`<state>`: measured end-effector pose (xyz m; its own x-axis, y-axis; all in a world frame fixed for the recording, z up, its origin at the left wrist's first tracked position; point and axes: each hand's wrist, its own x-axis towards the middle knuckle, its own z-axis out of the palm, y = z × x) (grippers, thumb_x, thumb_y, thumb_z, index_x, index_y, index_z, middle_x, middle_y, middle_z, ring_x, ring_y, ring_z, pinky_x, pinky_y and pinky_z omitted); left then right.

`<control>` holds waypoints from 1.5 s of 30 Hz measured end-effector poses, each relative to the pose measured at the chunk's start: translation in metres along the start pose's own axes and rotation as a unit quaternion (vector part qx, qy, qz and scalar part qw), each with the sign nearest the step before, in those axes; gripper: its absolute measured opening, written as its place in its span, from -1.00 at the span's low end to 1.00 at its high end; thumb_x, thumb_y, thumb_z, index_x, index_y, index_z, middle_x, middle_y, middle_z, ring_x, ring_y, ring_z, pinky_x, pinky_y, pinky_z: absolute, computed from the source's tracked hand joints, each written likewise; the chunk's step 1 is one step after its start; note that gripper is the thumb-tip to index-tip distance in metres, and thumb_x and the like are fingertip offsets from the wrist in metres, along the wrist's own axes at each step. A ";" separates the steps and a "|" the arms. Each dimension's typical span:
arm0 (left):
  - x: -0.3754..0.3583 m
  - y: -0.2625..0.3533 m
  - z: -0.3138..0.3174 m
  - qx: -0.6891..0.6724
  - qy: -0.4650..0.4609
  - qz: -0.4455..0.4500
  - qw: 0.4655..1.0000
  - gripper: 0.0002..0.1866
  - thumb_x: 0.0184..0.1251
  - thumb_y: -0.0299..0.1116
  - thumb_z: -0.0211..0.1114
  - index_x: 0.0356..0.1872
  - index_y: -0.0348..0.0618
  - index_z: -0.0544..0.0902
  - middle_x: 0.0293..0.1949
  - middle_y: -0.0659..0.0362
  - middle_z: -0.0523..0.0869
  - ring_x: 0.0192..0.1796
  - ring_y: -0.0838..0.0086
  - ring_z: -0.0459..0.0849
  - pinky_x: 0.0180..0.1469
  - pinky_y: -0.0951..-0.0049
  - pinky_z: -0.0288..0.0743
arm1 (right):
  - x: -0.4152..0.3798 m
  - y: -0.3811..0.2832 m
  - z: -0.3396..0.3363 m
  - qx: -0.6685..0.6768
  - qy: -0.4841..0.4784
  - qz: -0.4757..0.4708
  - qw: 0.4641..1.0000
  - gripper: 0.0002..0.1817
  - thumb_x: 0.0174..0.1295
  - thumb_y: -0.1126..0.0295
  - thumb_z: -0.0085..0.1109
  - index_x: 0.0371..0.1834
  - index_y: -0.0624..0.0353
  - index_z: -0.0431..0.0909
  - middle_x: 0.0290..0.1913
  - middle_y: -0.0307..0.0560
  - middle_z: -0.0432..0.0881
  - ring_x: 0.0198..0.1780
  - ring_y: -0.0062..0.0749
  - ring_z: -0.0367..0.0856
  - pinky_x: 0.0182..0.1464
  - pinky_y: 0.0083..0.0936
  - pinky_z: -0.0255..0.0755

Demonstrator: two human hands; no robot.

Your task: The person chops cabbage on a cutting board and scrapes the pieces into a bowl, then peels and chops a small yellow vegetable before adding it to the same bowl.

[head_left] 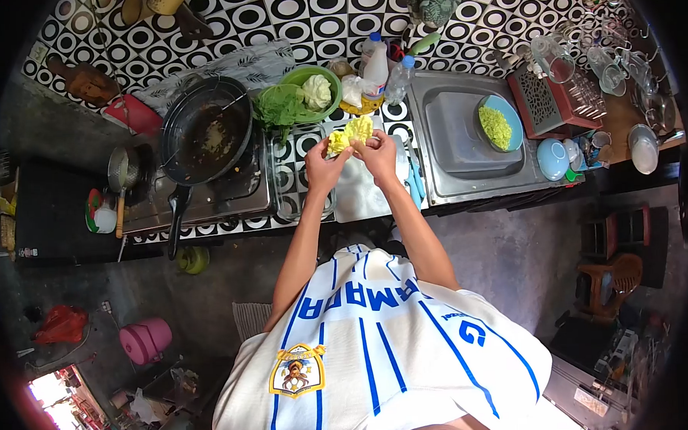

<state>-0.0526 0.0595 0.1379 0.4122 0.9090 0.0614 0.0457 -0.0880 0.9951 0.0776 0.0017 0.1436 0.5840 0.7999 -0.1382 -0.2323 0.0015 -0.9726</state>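
Note:
Between my two hands is a crinkled yellow-green cabbage leaf, raised over the counter. My left hand pinches its lower left side. On its right side, the fingers of my right hand are closed on it, close to the left fingertips. Under my hands lies a white cutting board, with a blue cloth or handle at its right edge. Just beyond, a green bowl holds a pale cabbage piece and leafy greens.
A black frying pan with oily residue sits on the stove at left. To the right, a light blue bowl of chopped yellow-green vegetable stands in the steel sink. Bottles stand behind the board. A clear container is beside it.

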 end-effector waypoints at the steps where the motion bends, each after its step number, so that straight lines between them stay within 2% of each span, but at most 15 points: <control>1: 0.000 0.000 0.001 -0.053 -0.008 -0.004 0.999 -0.61 0.25 -0.41 0.51 0.04 -0.37 0.65 -0.13 0.13 0.79 -0.09 0.59 0.74 -0.01 0.53 0.62 | 0.002 0.000 -0.001 -0.027 -0.007 -0.001 1.000 -0.81 0.30 0.43 0.36 -0.15 0.29 0.60 -0.31 -0.20 0.73 -0.33 -0.62 0.67 -0.32 -0.60 0.60; 3: 0.000 -0.001 0.003 -0.158 -0.021 -0.010 0.987 -0.69 0.32 -0.45 0.45 0.01 -0.37 0.65 -0.12 0.16 0.78 -0.10 0.60 0.73 -0.02 0.53 0.61 | 0.006 0.002 -0.004 -0.080 -0.023 -0.003 0.997 -0.84 0.28 0.43 0.38 -0.22 0.31 0.66 -0.35 -0.22 0.73 -0.39 -0.68 0.62 -0.41 -0.65 0.50; 6: 0.005 -0.008 0.002 -0.114 -0.015 -0.021 0.993 -0.79 0.40 -0.48 0.36 -0.03 -0.35 0.65 -0.11 0.19 0.77 -0.13 0.60 0.72 -0.05 0.54 0.60 | 0.014 0.005 -0.006 -0.153 -0.035 0.015 0.987 -0.88 0.25 0.47 0.38 -0.26 0.32 0.71 -0.37 -0.23 0.75 -0.46 -0.71 0.59 -0.45 -0.66 0.42; 12: 0.013 -0.012 0.002 -0.197 0.017 -0.079 0.977 -0.83 0.46 -0.45 0.30 -0.04 -0.32 0.64 -0.12 0.20 0.76 -0.16 0.60 0.72 -0.06 0.54 0.60 | 0.032 0.002 -0.006 0.019 -0.043 0.101 0.994 -0.87 0.24 0.50 0.40 -0.19 0.25 0.72 -0.24 -0.18 0.77 -0.35 -0.62 0.68 -0.31 -0.67 0.56; 17: 0.021 -0.013 -0.005 -0.210 -0.026 -0.061 0.975 -0.80 0.49 -0.43 0.28 0.00 -0.32 0.63 -0.10 0.18 0.76 -0.13 0.57 0.72 -0.04 0.52 0.62 | 0.044 0.003 -0.008 0.086 -0.045 0.196 0.976 -0.82 0.26 0.49 0.40 -0.10 0.21 0.68 -0.17 -0.20 0.75 -0.25 -0.58 0.69 -0.28 -0.70 0.61; 24: 0.033 -0.030 -0.016 -0.289 -0.020 -0.079 0.954 -0.77 0.51 -0.41 0.26 0.05 -0.33 0.62 -0.08 0.17 0.74 -0.08 0.50 0.73 0.01 0.46 0.64 | 0.076 0.037 -0.021 0.191 -0.053 0.248 0.948 -0.79 0.27 0.54 0.36 -0.06 0.28 0.63 -0.23 -0.14 0.71 -0.37 -0.52 0.64 -0.36 -0.66 0.58; 25: 0.035 -0.030 -0.027 -0.304 -0.040 -0.068 0.949 -0.76 0.51 -0.42 0.25 0.07 -0.33 0.61 -0.09 0.17 0.74 -0.08 0.48 0.73 0.01 0.45 0.64 | 0.078 0.031 -0.027 0.184 -0.030 0.204 0.961 -0.80 0.26 0.54 0.37 -0.08 0.30 0.64 -0.22 -0.15 0.72 -0.40 -0.56 0.64 -0.35 -0.66 0.58; 27: 0.037 -0.020 -0.039 -0.266 -0.010 -0.068 0.962 -0.77 0.48 -0.44 0.29 0.04 -0.35 0.63 -0.13 0.17 0.74 -0.10 0.53 0.72 -0.05 0.51 0.61 | 0.082 0.017 -0.040 0.045 0.015 0.139 0.989 -0.83 0.24 0.53 0.39 -0.13 0.31 0.68 -0.24 -0.17 0.74 -0.40 -0.59 0.64 -0.32 -0.65 0.59; 29: 0.054 -0.036 -0.050 -0.140 -0.020 -0.040 0.989 -0.73 0.42 -0.44 0.34 0.04 -0.38 0.63 -0.14 0.15 0.75 -0.12 0.55 0.72 -0.07 0.52 0.59 | 0.089 0.019 -0.053 -0.063 -0.014 0.105 0.992 -0.87 0.24 0.50 0.40 -0.18 0.28 0.72 -0.22 -0.19 0.75 -0.32 -0.61 0.67 -0.27 -0.65 0.61; 33: 0.109 -0.045 -0.043 0.034 0.023 0.038 0.998 -0.60 0.28 -0.44 0.45 0.09 -0.42 0.61 -0.17 0.14 0.76 -0.16 0.58 0.70 -0.09 0.54 0.57 | 0.081 0.024 -0.051 -0.046 -0.034 0.109 0.992 -0.88 0.21 0.52 0.41 -0.21 0.29 0.72 -0.26 -0.17 0.76 -0.35 -0.60 0.67 -0.29 -0.62 0.61; 34: 0.122 -0.042 -0.041 0.056 0.028 0.023 0.998 -0.48 0.18 -0.43 0.49 0.16 -0.42 0.58 -0.11 0.03 0.77 -0.11 0.41 0.75 -0.02 0.44 0.59 | 0.077 0.024 -0.049 -0.058 -0.018 0.132 0.989 -0.82 0.21 0.54 0.42 -0.14 0.33 0.70 -0.19 -0.15 0.75 -0.28 -0.55 0.70 -0.21 -0.61 0.66; 37: 0.153 -0.059 -0.032 0.139 0.094 0.132 0.977 -0.42 0.12 -0.43 0.51 0.20 -0.39 0.57 0.03 -0.09 0.75 0.02 0.23 0.74 0.09 0.34 0.58 | 0.064 0.037 -0.045 -0.023 -0.003 0.150 0.988 -0.81 0.19 0.56 0.41 -0.14 0.34 0.69 -0.17 -0.10 0.76 -0.26 -0.52 0.72 -0.21 -0.60 0.65; 38: 0.157 -0.066 -0.033 0.198 0.090 0.120 0.969 -0.36 0.08 -0.43 0.51 0.26 -0.33 0.56 0.15 -0.17 0.68 0.16 0.10 0.68 0.17 0.26 0.55 | 0.062 0.042 -0.045 -0.012 -0.012 0.146 0.989 -0.80 0.19 0.57 0.40 -0.12 0.33 0.68 -0.17 -0.11 0.76 -0.25 -0.51 0.72 -0.20 -0.59 0.65; 43: 0.108 -0.039 -0.013 0.083 0.019 0.032 0.996 -0.38 0.19 -0.46 0.47 0.31 -0.23 0.52 0.22 -0.03 0.66 0.21 0.22 0.66 0.19 0.26 0.59 | 0.048 0.042 -0.050 -0.033 -0.043 0.152 0.987 -0.68 0.18 0.67 0.29 0.02 0.25 0.65 -0.16 -0.20 0.72 -0.23 -0.48 0.72 -0.19 -0.55 0.66; 45: 0.082 -0.040 0.001 0.021 -0.030 -0.005 0.999 -0.40 0.21 -0.49 0.46 0.32 -0.22 0.52 0.23 0.01 0.66 0.21 0.27 0.66 0.17 0.29 0.61 | 0.045 0.044 -0.055 -0.093 -0.055 0.162 0.981 -0.49 0.13 0.67 0.33 0.20 0.18 0.59 -0.10 -0.16 0.69 -0.18 -0.47 0.73 -0.13 -0.50 0.70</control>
<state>-0.0199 0.1375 0.1031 0.4646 0.8844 0.0449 0.0878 -0.0964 0.9915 0.1366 0.0042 0.0845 0.4122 0.8005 -0.4350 -0.2398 -0.3653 -0.8995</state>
